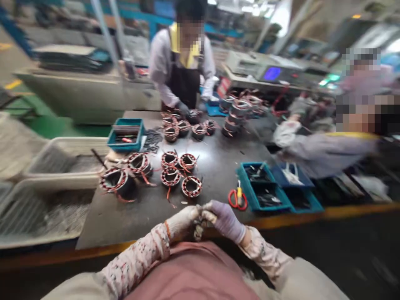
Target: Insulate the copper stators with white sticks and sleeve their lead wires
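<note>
My left hand (185, 218), in a pale work glove, and my right hand (227, 219), in a lilac one, meet at the table's front edge. The fingers of both are curled together, with soiled fingertips touching. Whatever lies between them is too blurred and covered to make out. Just beyond stands a motor stator (191, 187) with red-and-white lacing around its rim. Several more wound stators (171, 176) are grouped behind and left of it, some with loose leads. Red-handled scissors (238, 199) lie to the right of my right hand.
Teal bins (270, 205) with dark small parts stand at the right. A teal box (125, 144) and white trays (59, 181) are at the left. Across the metal table (218, 160), a co-worker (184, 71) handles stators near a stack (236, 116); another person's sleeve (331, 150) reaches in from the right.
</note>
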A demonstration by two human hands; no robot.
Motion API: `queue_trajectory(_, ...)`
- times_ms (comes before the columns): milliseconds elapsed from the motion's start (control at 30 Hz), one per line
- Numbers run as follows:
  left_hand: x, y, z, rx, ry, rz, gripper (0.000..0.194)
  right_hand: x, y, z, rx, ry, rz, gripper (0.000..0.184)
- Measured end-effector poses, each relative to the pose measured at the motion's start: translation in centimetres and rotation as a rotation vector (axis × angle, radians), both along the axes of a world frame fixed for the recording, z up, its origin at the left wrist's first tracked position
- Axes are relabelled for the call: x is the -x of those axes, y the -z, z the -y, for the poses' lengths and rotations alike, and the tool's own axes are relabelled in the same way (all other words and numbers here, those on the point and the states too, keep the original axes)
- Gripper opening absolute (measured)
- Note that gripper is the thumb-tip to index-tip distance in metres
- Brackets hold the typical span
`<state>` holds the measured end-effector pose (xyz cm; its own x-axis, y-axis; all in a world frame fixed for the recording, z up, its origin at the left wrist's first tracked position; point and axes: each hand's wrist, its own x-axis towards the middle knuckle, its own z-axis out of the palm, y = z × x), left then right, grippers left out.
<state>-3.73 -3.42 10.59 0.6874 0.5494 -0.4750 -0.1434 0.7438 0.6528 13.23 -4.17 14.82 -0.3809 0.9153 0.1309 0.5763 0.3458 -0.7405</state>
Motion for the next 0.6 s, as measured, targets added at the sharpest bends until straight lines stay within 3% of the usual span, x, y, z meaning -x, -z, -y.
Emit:
queue_trajectory(67,0.2,0.3,0.2,0.06,-0.051,0.035,0.076,-1.4,-1.0,0.5,-0.054,0.156,-0.056,0.028)
queue_trajectory(167,1.3,0.4,0.0,0.057,-0.137,-0.02,0.08,-6.7,-2.5,0.0,-0.132,0.522,-0.112,0.025)
queue_trajectory(267,1.5,0.5,-1.2,-0.255,-0.164,-0.327,0.067,-15.1,-3.6,-2.3,-0.235,0.885,-0.094,0.025)
queue_trajectory(367,-0.5,1.6,-2.9,-0.594,-0.104,-0.574,0.052,-24.3,-4.3,-6.0,-0.284,1.098,0.16,0.03)
queue_trajectory(433,-2.6,2.4,-3.8,-0.703,-0.054,-0.64,0.045,-29.3,-4.5,-8.8,-0.138,1.111,0.471,0.033)
queue_trajectory(500,-4.6,3.1,-4.5,-0.769,0.019,-0.688,0.039,-33.0,-4.6,-11.5,0.106,1.001,0.733,0.027)
queue_trajectory(567,-6.1,3.6,-5.3,-0.838,0.102,-0.772,0.033,-35.6,-4.5,-14.0,0.283,0.864,0.869,0.013)
queue_trajectory(600,-6.6,3.7,-5.7,-0.879,0.139,-0.837,0.031,-36.6,-4.5,-15.2,0.299,0.822,0.896,0.009)
